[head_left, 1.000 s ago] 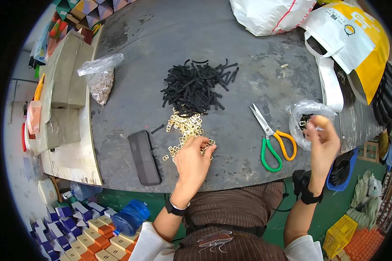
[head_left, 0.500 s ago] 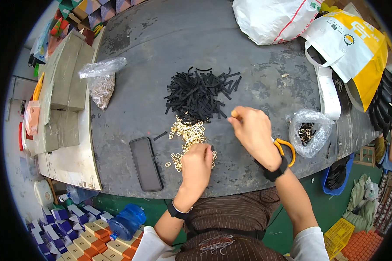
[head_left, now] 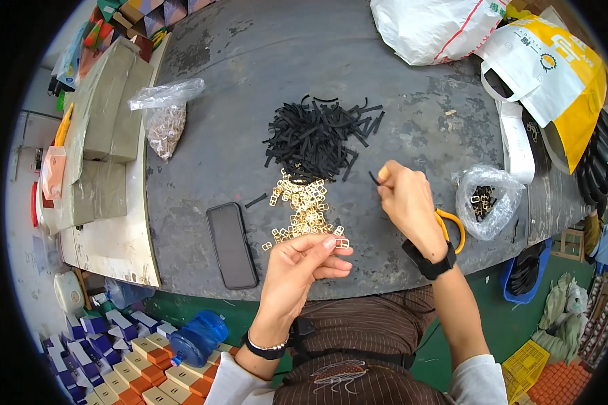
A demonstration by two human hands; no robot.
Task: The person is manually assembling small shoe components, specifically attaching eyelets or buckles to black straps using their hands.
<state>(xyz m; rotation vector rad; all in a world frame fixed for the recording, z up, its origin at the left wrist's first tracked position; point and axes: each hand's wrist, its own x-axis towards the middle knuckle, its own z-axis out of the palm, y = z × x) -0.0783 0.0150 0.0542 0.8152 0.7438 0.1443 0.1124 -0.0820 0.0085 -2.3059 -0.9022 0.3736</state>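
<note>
Between thumb and fingers, my left hand pinches a small gold buckle, just in front of a heap of similar gold buckles. My right hand is closed on a short black strap, whose end sticks out at the fingertips. Beyond the buckles lies a loose pile of black straps. The two held pieces are apart from each other. Orange-handled scissors rest beside my right wrist, partly hidden by it.
A phone and one stray strap lie left of the buckles. A clear bag of dark buckles stands on the right, a bag of small parts at left. White and yellow-white bags occupy the far right.
My left hand has risen off the buckle heap and turned, now showing a gold buckle. My right hand has moved slightly right, with a black strap showing at its fingertips.
</note>
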